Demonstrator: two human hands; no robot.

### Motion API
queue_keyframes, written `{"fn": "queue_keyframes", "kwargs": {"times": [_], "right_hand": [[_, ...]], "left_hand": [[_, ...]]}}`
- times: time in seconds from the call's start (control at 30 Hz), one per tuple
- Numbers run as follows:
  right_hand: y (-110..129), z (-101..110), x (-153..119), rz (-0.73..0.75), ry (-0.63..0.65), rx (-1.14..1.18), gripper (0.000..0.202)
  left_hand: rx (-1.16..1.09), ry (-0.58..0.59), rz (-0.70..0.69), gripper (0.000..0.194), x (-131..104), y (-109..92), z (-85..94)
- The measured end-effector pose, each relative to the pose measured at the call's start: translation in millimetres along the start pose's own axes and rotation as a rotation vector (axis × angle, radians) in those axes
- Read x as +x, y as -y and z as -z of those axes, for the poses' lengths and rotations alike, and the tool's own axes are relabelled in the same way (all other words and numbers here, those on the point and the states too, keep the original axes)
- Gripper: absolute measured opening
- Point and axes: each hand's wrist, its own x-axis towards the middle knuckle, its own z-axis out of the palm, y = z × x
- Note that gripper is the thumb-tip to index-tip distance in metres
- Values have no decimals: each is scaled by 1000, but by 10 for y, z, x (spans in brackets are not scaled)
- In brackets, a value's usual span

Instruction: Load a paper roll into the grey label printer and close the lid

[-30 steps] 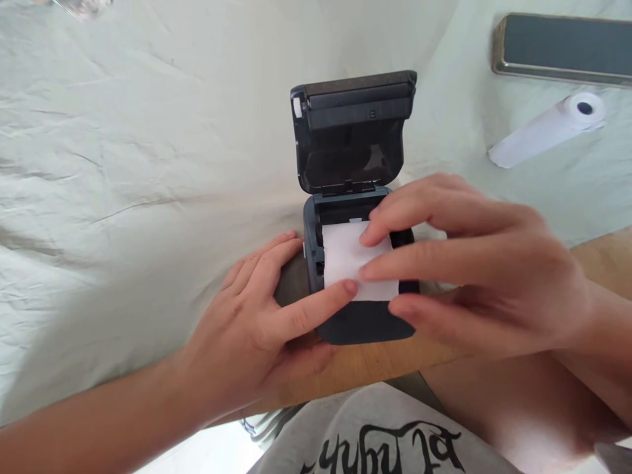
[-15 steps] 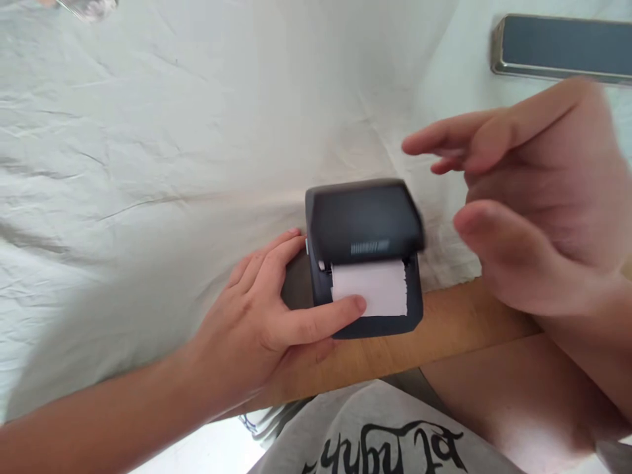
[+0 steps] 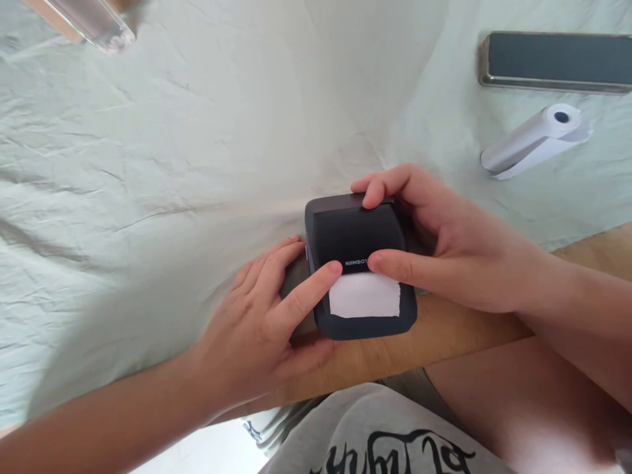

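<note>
A dark label printer (image 3: 355,230) marked NIIMBOT stands near the table's front edge with its lid down. White paper (image 3: 365,296) sticks out from under the lid and lies over the printer's front. My left hand (image 3: 266,309) holds the printer's left side, a finger pressing the lid's front edge near the lettering. My right hand (image 3: 434,237) grips the lid from the right, thumb on its front edge and fingers over the back edge. Fingertips beneath and behind the printer are partly hidden.
A loose roll of white paper (image 3: 523,141) lies at the right. Behind it is a long dark case (image 3: 557,62) with a metallic rim. A clear object (image 3: 99,23) sits at the far left. Wrinkled pale cloth (image 3: 197,131) covers the table, whose wooden edge (image 3: 444,329) shows in front.
The printer's lid has come down from partly raised to closed. My right hand has moved left onto it, uncovering the paper roll. My left finger has shifted from the paper to the lid.
</note>
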Motion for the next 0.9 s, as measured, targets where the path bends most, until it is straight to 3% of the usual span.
{"fn": "queue_keyframes", "kwargs": {"times": [0.13,0.4,0.63,0.83,0.9], "right_hand": [[-3,26,36,-22,68,67,32],[53,13,-24,-23,27,-106,30],[76,-57,32,-82,32,94,25],[-68,-113,-179,87,-270,-271,38],[-123,-56,-253,94,-289,-353,37]], "left_hand": [[2,-12,-2,84,-2,7,-7],[9,-26,-15,71,4,9,-20],[20,-51,9,79,23,-4,-44],[33,-30,-20,105,42,24,-3],[25,3,-7,109,54,17,19]]}}
